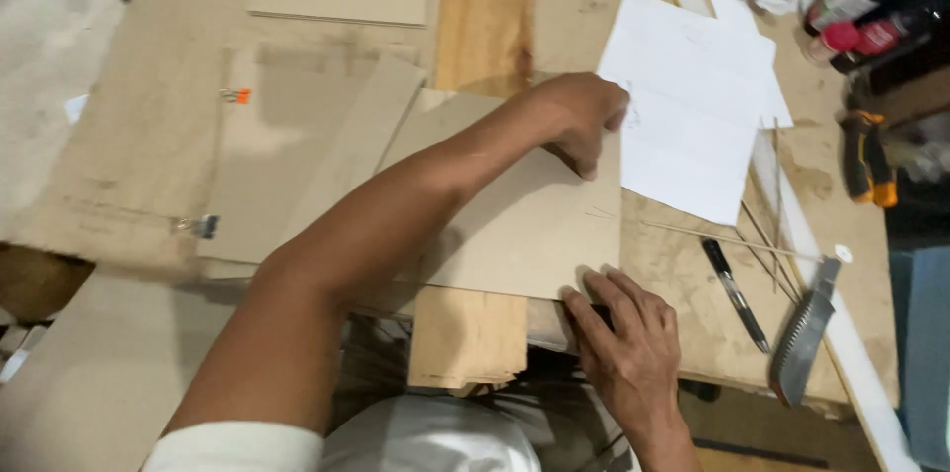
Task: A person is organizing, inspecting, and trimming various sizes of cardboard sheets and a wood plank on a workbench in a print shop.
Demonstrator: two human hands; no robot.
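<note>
The left hand (579, 116) is pressing curled fingers on the far edge of a cardboard sheet (515, 215) beside the white paper (693, 116); the right hand (623, 333) is lying flat on its near edge, gripping nothing. Uneven pressure could be letting the sheet slide toward the saw blade (804, 333) and pen (734, 294)
</note>
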